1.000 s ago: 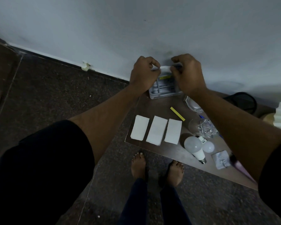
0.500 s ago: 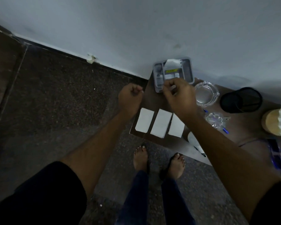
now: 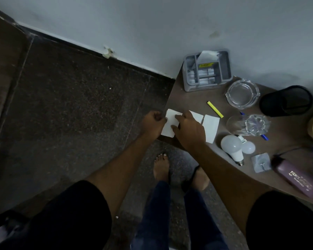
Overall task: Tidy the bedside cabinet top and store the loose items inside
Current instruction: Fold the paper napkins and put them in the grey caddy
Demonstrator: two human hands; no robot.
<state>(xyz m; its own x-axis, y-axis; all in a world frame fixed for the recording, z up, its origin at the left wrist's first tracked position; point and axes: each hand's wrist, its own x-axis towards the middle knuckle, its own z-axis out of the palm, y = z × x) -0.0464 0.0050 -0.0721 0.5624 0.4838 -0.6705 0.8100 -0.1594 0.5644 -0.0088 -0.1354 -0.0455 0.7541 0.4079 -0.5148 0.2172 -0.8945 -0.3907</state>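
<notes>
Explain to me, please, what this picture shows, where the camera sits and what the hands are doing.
There is no machine: a person wears a wide-angle camera on the head, so you look down along both arms to the feet. The brown surface is the bedside cabinet top. On it lie three white paper slips, a grey organiser tray, a glass ashtray, a black mesh cup, a yellow strip and two light bulbs. The right hand rests on the slips; the left hand is curled at the leftmost slip's edge, and whether it grips it is unclear.
</notes>
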